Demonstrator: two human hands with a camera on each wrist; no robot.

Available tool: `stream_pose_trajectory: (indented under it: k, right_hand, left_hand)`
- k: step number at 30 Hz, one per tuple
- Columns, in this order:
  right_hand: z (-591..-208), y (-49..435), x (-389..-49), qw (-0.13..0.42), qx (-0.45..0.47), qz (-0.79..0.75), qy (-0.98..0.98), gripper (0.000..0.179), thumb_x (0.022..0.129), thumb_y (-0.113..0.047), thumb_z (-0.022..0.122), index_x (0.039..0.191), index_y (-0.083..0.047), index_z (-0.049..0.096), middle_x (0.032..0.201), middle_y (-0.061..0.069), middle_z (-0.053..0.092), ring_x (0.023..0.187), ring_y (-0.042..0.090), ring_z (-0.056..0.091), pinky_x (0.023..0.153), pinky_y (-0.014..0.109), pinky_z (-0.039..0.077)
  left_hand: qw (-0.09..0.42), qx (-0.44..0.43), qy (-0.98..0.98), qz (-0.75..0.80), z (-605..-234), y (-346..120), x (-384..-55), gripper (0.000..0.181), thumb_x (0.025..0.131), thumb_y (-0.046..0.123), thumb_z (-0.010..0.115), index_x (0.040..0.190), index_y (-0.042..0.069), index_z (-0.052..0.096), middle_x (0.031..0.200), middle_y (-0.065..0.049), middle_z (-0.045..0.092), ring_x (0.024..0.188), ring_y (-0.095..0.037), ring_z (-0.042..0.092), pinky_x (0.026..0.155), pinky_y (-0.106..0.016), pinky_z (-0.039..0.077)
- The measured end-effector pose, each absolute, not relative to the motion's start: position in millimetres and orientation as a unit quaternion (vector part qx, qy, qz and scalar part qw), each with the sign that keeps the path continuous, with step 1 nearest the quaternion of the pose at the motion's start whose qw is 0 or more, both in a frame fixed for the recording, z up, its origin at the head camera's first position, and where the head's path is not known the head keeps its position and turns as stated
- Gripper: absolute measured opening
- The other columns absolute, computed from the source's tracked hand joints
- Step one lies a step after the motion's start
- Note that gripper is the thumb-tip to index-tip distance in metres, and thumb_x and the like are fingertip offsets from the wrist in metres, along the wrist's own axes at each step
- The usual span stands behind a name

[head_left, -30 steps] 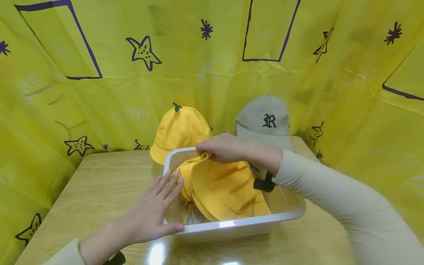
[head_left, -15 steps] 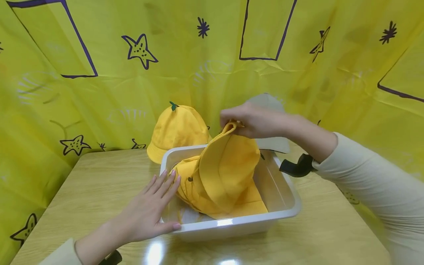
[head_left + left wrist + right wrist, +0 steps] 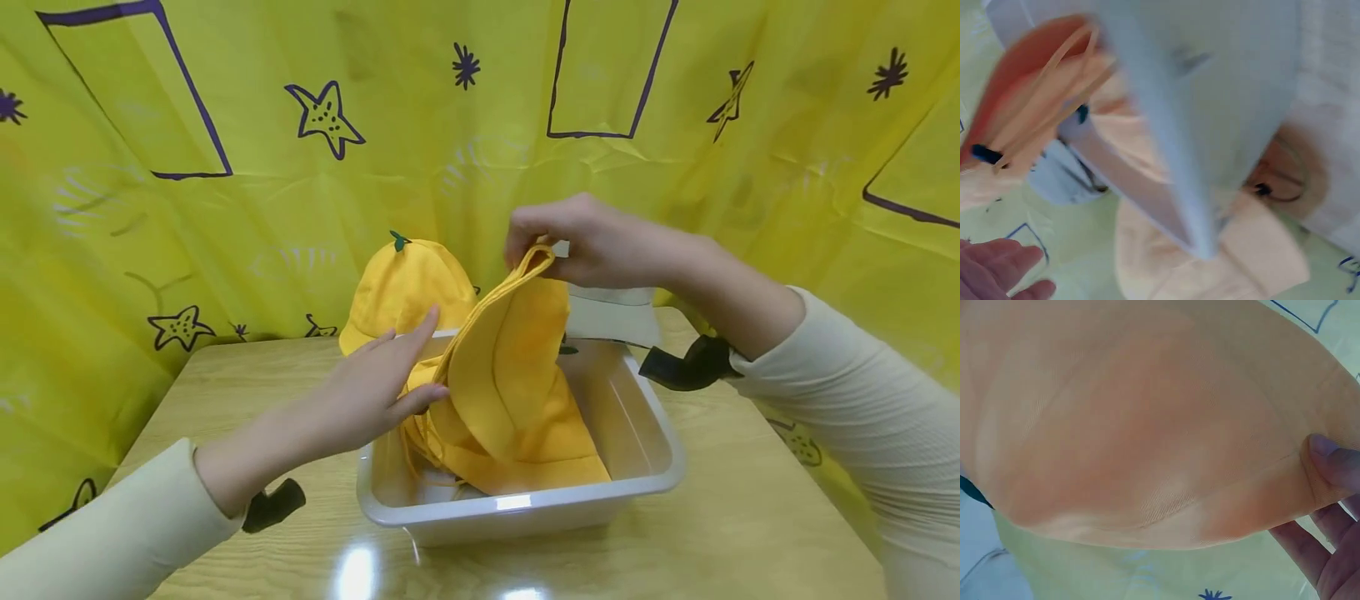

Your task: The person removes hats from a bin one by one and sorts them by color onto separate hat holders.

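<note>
A yellow brimmed hat (image 3: 495,367) hangs half raised above a white plastic bin (image 3: 510,502), its brim folded upward. My right hand (image 3: 573,242) pinches the top edge of that brim, thumb on one face in the right wrist view (image 3: 1335,469). My left hand (image 3: 382,379) is held at the hat's left side with fingers straight; whether it touches the cloth is hard to tell. More yellow cloth (image 3: 558,471) lies in the bin under the raised part. Thin cords dangle from the hat (image 3: 1041,100) in the left wrist view.
Behind the bin at left stands another yellow hat (image 3: 412,287) with a green leaf on top. A beige cap (image 3: 611,321) sits back right, partly behind my right hand. A wooden table (image 3: 247,400) carries everything, and a yellow patterned curtain (image 3: 420,183) hangs behind.
My right hand has lifted the hat's brim up and to the right out of the bin. My left hand has left the bin's left rim and moved up beside the hat.
</note>
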State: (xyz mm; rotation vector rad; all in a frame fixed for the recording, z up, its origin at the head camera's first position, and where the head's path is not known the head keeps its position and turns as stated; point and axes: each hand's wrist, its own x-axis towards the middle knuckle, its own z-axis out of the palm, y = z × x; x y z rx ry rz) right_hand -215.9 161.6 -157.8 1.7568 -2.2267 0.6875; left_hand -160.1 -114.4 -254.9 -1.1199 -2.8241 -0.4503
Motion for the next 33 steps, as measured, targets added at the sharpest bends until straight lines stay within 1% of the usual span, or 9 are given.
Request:
stream_pose_trajectory:
  k: [4, 9, 15, 20, 22, 25, 28, 31, 33]
  right_hand:
    - [-155.6, 162.0, -216.0, 0.129, 0.611, 0.243, -0.742, 0.031, 0.073, 0.027, 0.057, 0.085, -0.002, 0.059, 0.086, 0.002, 0.066, 0.079, 0.012, 0.064, 0.075, 0.026, 0.056]
    - [-155.8, 165.0, -216.2, 0.143, 0.592, 0.262, -0.749, 0.029, 0.073, 0.025, 0.061, 0.083, -0.003, 0.062, 0.086, 0.002, 0.069, 0.08, 0.014, 0.066, 0.076, 0.031, 0.057]
    - [-164.3, 164.6, -220.7, 0.17, 0.553, 0.282, -0.765, 0.019, 0.076, 0.017, 0.067, 0.081, -0.001, 0.063, 0.086, 0.006, 0.07, 0.08, 0.019, 0.067, 0.073, 0.033, 0.058]
    - [-172.4, 161.5, -223.3, 0.202, 0.486, 0.291, -0.799, 0.016, 0.078, 0.011, 0.069, 0.087, -0.002, 0.065, 0.089, 0.006, 0.07, 0.087, 0.018, 0.066, 0.077, 0.035, 0.057]
    - [-176.6, 157.0, -221.3, 0.231, 0.426, 0.274, -0.831, 0.017, 0.082, 0.001, 0.07, 0.098, -0.001, 0.064, 0.098, 0.008, 0.069, 0.093, 0.021, 0.066, 0.08, 0.035, 0.056]
    - [-184.7, 148.6, -215.2, 0.288, 0.317, 0.214, -0.878, 0.035, 0.087, -0.019, 0.069, 0.114, 0.001, 0.058, 0.111, 0.013, 0.065, 0.095, 0.026, 0.064, 0.072, 0.036, 0.056]
    - [-191.4, 142.1, -206.0, 0.319, 0.23, 0.137, -0.909, 0.05, 0.089, -0.035, 0.065, 0.121, 0.002, 0.055, 0.116, 0.016, 0.062, 0.081, 0.031, 0.064, 0.059, 0.04, 0.053]
    - [-194.6, 135.2, -195.7, 0.289, 0.224, 0.135, -0.921, 0.055, 0.09, -0.041, 0.062, 0.124, 0.002, 0.053, 0.117, 0.016, 0.061, 0.074, 0.028, 0.062, 0.058, 0.039, 0.052]
    - [-194.7, 129.2, -188.6, 0.249, 0.229, 0.157, -0.928, 0.063, 0.089, -0.046, 0.061, 0.13, 0.0, 0.048, 0.12, 0.015, 0.058, 0.076, 0.026, 0.06, 0.063, 0.037, 0.052]
  left_hand:
    - [0.012, -0.365, -0.906, -0.216, -240.6, -104.1, -161.7, 0.071, 0.096, 0.028, 0.055, 0.152, 0.008, 0.016, 0.145, -0.015, 0.042, 0.123, -0.029, 0.053, 0.099, -0.047, 0.044]
    - [-0.035, -0.372, -0.855, -0.36, -240.9, -97.6, -162.4, 0.055, 0.098, 0.01, 0.05, 0.149, 0.01, 0.03, 0.143, -0.012, 0.045, 0.116, -0.024, 0.058, 0.093, -0.037, 0.05]
    - [-0.127, -0.318, -0.809, -0.478, -243.5, -92.4, -162.4, 0.045, 0.101, 0.006, 0.039, 0.146, 0.013, 0.038, 0.137, -0.013, 0.051, 0.118, -0.028, 0.056, 0.081, -0.036, 0.056]
    - [-0.151, -0.298, -0.789, -0.515, -241.6, -90.0, -163.7, 0.041, 0.102, 0.006, 0.036, 0.142, 0.009, 0.041, 0.134, -0.014, 0.052, 0.121, -0.031, 0.053, 0.079, -0.038, 0.057]
    - [-0.148, -0.285, -0.782, -0.534, -242.0, -89.8, -163.3, 0.04, 0.102, 0.005, 0.035, 0.141, 0.007, 0.041, 0.135, -0.016, 0.051, 0.122, -0.033, 0.052, 0.079, -0.039, 0.057]
    - [-0.125, -0.247, -0.77, -0.575, -242.7, -87.9, -161.0, 0.04, 0.102, 0.004, 0.034, 0.142, 0.002, 0.038, 0.136, -0.021, 0.048, 0.122, -0.033, 0.05, 0.079, -0.039, 0.057]
    - [-0.077, -0.209, -0.76, -0.611, -239.5, -83.2, -157.4, 0.04, 0.102, 0.002, 0.033, 0.141, 0.002, 0.039, 0.133, -0.021, 0.05, 0.119, -0.031, 0.054, 0.076, -0.037, 0.057]
    - [-0.028, -0.201, -0.751, -0.629, -234.4, -78.2, -155.1, 0.04, 0.102, 0.002, 0.033, 0.141, 0.007, 0.042, 0.13, -0.016, 0.054, 0.112, -0.029, 0.06, 0.074, -0.034, 0.057]
    - [-0.002, -0.209, -0.741, -0.638, -231.7, -74.8, -154.5, 0.044, 0.102, 0.002, 0.033, 0.145, 0.011, 0.038, 0.135, -0.013, 0.052, 0.113, -0.028, 0.06, 0.075, -0.033, 0.057]
